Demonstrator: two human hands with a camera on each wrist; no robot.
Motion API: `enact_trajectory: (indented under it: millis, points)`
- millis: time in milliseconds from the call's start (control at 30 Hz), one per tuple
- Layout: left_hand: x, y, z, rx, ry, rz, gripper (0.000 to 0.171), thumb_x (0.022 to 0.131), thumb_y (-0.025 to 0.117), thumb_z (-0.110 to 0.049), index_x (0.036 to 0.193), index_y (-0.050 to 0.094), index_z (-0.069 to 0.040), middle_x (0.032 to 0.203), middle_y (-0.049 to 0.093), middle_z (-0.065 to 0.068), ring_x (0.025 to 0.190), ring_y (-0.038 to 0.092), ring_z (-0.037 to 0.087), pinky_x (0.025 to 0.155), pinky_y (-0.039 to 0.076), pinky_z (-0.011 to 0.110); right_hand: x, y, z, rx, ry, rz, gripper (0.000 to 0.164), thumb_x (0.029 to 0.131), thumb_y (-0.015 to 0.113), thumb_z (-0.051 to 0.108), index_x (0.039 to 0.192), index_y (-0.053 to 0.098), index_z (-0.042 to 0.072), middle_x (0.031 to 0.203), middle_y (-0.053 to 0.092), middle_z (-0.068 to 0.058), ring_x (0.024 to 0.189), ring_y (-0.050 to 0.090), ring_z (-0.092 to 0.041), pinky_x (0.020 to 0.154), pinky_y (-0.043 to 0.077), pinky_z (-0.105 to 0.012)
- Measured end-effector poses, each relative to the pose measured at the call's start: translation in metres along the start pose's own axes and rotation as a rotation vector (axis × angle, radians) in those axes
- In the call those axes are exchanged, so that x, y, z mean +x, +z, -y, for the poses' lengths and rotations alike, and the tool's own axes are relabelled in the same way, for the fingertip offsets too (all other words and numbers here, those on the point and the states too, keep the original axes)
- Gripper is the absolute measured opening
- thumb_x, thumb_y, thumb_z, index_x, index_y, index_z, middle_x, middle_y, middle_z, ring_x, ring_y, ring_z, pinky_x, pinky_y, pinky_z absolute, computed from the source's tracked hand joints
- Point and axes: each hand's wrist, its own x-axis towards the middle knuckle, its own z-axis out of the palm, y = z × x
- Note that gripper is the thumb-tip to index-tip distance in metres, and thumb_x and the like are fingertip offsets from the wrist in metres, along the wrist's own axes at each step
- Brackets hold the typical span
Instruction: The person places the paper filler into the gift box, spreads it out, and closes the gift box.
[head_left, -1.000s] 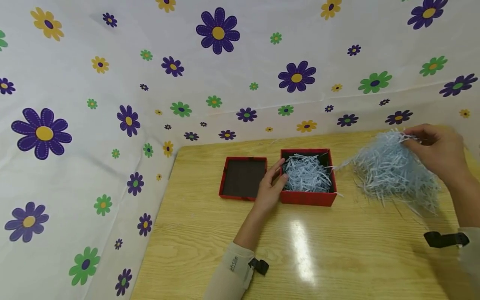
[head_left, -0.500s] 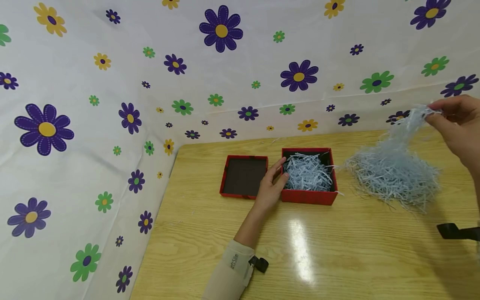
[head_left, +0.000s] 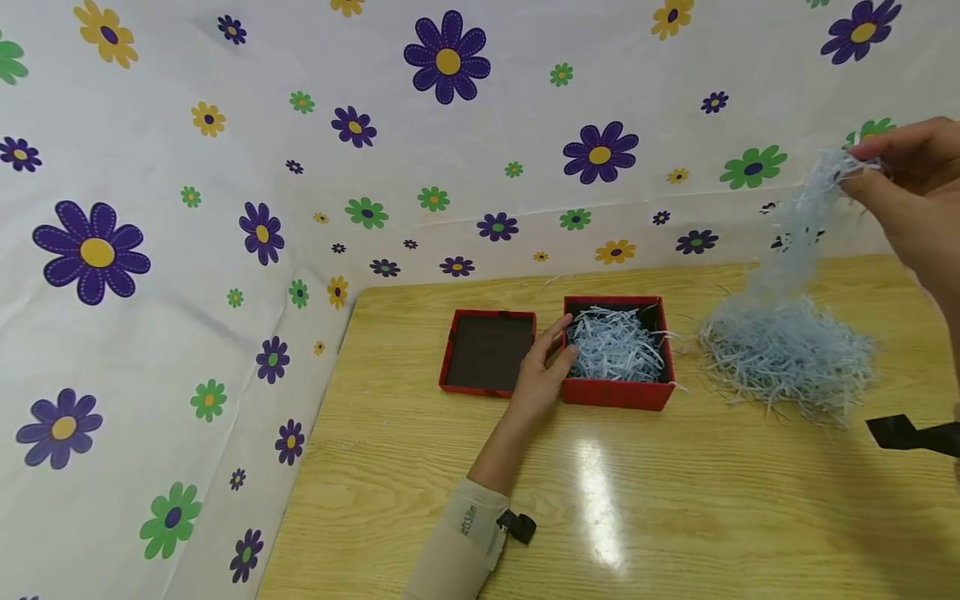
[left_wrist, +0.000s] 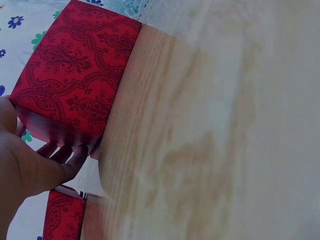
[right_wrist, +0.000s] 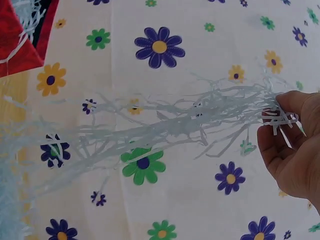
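Two hands in play: nearest, the left hand (head_left: 540, 375) is laid, thumb and fingers apart, against the nine-o'clock wall of the red box (head_left: 618, 395), filled with pale blue shreds (head_left: 615, 346) and unmoved. At the box's nine o'clock the shallow lid (head_left: 487, 354) is set; at three, the paper pile (head_left: 795, 358). Up at two, higher than half a second ago, a stretched tuft (head_left: 795, 229) is pinched between the right hand's (head_left: 926, 207) thumb and fingertips! Beyond, flowered cloth (head_left: 487, 142) is hung.
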Motion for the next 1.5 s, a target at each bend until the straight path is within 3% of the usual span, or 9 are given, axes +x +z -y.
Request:
enact_trajectory:
  millis: [200,500,700,833,1000,1133,1300,1500]
  points:
    - [0.000,0.000,0.001,0.006,-0.011,0.007,0.052,0.109,0.061,-0.032,0.159,0.047,-0.042,0.167,0.035,-0.014,0.152,0.039,0.020,0.116,0.046,0.047,0.006,0.018,0.035,0.012,-0.059,0.034,0.025,0.099,0.067,-0.006,0.121,0.077,0.001,0.104,0.073,0.014,0.086,0.062,-0.007,0.086,0.049,-0.006]
    - [0.001,-0.002,0.000,0.023,0.006,0.007,0.053,0.109,0.061,-0.032,0.160,0.046,-0.040,0.167,0.035,-0.013,0.152,0.039,0.021,0.117,0.044,0.045,0.002,0.047,0.075,-0.095,-0.311,0.125,0.028,0.100,0.063,-0.007,0.123,0.076,0.002,0.107,0.068,0.017,0.088,0.060,-0.007,0.086,0.048,-0.016]
    - [0.002,-0.002,0.002,0.031,0.007,0.013,0.053,0.109,0.061,-0.033,0.159,0.046,-0.042,0.167,0.035,-0.015,0.152,0.039,0.021,0.117,0.044,0.045,-0.001,0.065,0.094,-0.074,-0.362,0.157,0.028,0.098,0.065,-0.010,0.121,0.077,0.000,0.106,0.068,0.016,0.092,0.062,-0.008,0.089,0.049,-0.014]
    - [0.003,-0.002,0.002,0.031,0.015,0.019,0.053,0.109,0.061,-0.034,0.160,0.046,-0.041,0.167,0.034,-0.015,0.153,0.039,0.021,0.117,0.044,0.045,-0.007,0.082,0.094,-0.024,-0.381,0.214,0.024,0.094,0.069,-0.013,0.115,0.078,-0.004,0.104,0.072,0.011,0.090,0.067,-0.009,0.088,0.052,-0.014]
    - [0.003,-0.001,0.003,0.028,0.007,0.014,0.053,0.109,0.061,-0.034,0.160,0.046,-0.041,0.167,0.035,-0.014,0.152,0.040,0.020,0.115,0.046,0.044,-0.021,0.106,0.070,-0.026,-0.356,0.292,0.018,0.093,0.072,-0.009,0.108,0.079,-0.002,0.099,0.074,0.007,0.083,0.067,-0.008,0.079,0.052,-0.014]
    - [0.003,0.005,0.004,0.032,-0.001,0.015,0.053,0.110,0.060,-0.034,0.160,0.046,-0.040,0.167,0.035,-0.011,0.152,0.040,0.021,0.114,0.047,0.045,-0.041,0.119,0.033,-0.089,-0.279,0.350,0.016,0.093,0.075,-0.004,0.107,0.080,0.003,0.100,0.076,0.002,0.081,0.065,-0.002,0.076,0.050,-0.011]
    - [0.004,0.009,0.002,0.035,-0.001,0.019,0.051,0.109,0.061,-0.036,0.156,0.046,-0.050,0.168,0.035,-0.011,0.151,0.041,0.021,0.114,0.047,0.044,-0.066,0.129,-0.018,-0.179,-0.239,0.409,0.017,0.092,0.077,-0.004,0.107,0.079,0.004,0.101,0.077,-0.009,0.080,0.063,-0.004,0.073,0.048,-0.009]
    - [0.001,0.003,0.000,-0.008,-0.001,0.011,0.052,0.110,0.059,-0.035,0.159,0.045,-0.043,0.168,0.033,-0.011,0.154,0.036,0.026,0.118,0.043,0.052,-0.087,0.149,-0.073,-0.293,-0.246,0.570,0.017,0.093,0.075,-0.005,0.107,0.078,0.004,0.102,0.077,-0.011,0.078,0.065,-0.018,0.070,0.055,-0.030]
